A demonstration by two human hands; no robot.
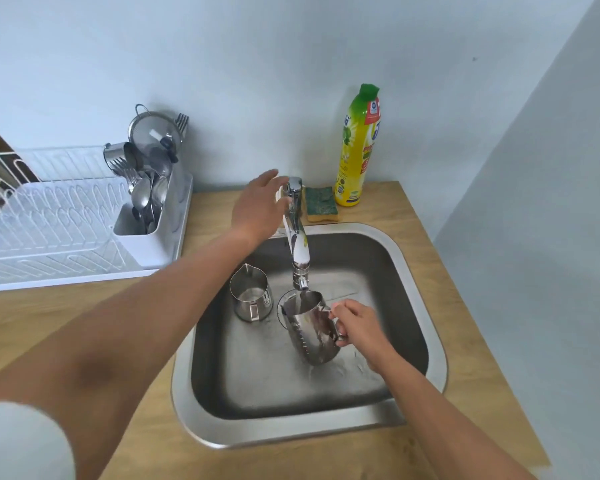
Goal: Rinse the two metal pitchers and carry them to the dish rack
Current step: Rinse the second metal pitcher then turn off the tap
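Observation:
My right hand point(357, 325) grips the handle of a tall metal pitcher point(310, 332), tilted with its mouth right under the faucet spout point(300, 275). A smaller metal pitcher point(249, 294) stands upright on the sink floor to its left, with some water inside. My left hand point(258, 206) reaches over the counter to the chrome faucet lever point(293, 188), fingers extended against it. The steel sink point(430, 341) holds both pitchers. The white dish rack point(49, 230) sits on the counter at the left.
A cutlery caddy point(146, 216) with spoons, forks and a strainer stands at the rack's right end. A green sponge point(321, 204) and a yellow dish soap bottle point(357, 147) stand behind the sink. The wooden counter point(465, 306) ends near the right wall.

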